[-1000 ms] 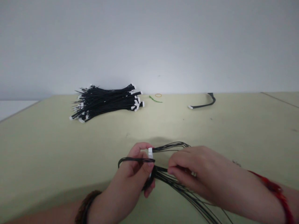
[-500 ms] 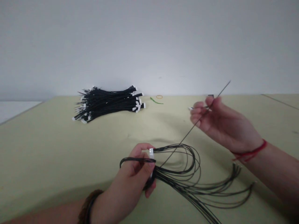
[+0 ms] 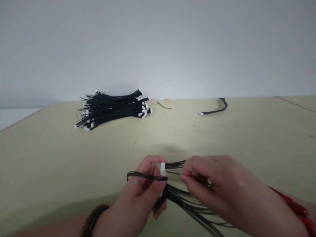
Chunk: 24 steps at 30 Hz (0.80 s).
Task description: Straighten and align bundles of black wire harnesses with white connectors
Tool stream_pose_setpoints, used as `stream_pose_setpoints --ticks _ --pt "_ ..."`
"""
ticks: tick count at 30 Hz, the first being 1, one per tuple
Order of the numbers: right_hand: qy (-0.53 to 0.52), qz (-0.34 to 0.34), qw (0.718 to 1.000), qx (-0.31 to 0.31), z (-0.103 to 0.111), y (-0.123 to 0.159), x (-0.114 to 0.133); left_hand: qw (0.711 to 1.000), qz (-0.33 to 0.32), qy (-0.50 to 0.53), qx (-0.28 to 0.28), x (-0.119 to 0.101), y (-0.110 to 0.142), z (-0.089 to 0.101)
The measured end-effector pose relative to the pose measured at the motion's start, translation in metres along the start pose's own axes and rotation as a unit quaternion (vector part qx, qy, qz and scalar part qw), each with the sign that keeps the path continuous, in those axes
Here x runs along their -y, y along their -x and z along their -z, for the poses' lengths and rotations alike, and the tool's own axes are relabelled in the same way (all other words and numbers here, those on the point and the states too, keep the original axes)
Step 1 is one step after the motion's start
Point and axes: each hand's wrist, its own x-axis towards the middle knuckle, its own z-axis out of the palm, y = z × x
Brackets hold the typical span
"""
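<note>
My left hand is closed around a bunch of thin black wires and pinches a small white connector between thumb and forefinger. A loop of wire sticks out to the left of that hand. My right hand is close to the connector, its fingers pinched on a single black wire whose end points at the connector. The loose wires trail down to the right under my right hand and are partly hidden by it.
A large pile of black cable harnesses with white connectors lies at the back left of the pale green table. One finished black cable lies at the back right. A yellow rubber band and a green strip lie between them.
My right hand, raised at the right with one wire drawn out half a second ago, has come back down to the connector. The left hand has stayed in place.
</note>
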Motion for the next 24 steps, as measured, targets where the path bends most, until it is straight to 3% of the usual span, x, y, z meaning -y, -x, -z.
stream_pose_setpoints --ticks 12,24 --pt "0.020 0.007 1.000 0.012 0.003 0.000 -0.003 1.000 -0.006 0.015 0.000 0.000 -0.001 -0.003" --pt "0.057 0.049 0.997 0.004 -0.003 -0.001 0.001 0.993 0.008 -0.115 0.003 -0.001 0.009 0.001"
